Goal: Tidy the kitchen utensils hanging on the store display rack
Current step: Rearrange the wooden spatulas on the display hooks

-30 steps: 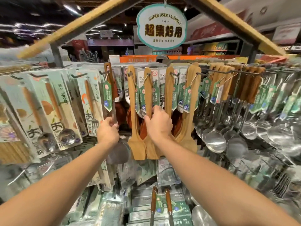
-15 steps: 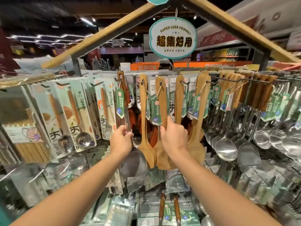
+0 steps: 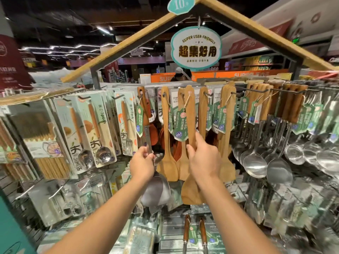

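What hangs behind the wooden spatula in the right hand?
Behind the wooden spatula that the right hand grips hang more wooden spatulas and white packaged cards. The hand and spatula cover what lies lower.

The right hand (image 3: 203, 160) hides the wooden spatula's (image 3: 190, 189) neck; packaged goods (image 3: 293, 208) at lower right blur.

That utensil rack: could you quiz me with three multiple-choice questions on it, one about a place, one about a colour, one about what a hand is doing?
1. Where do the steel ladles hang from the wooden spatulas?
A left
B right
C above

2. What colour are the spatula tags?
A green
B red
C yellow

3. What is the left hand doing?
A hanging open
B gripping a metal turner
C pressing a box

Answers: 1 B, the ladles fill the right hooks. 2 A, the tags are green. 3 B, its fingers curl round the turner's handle.
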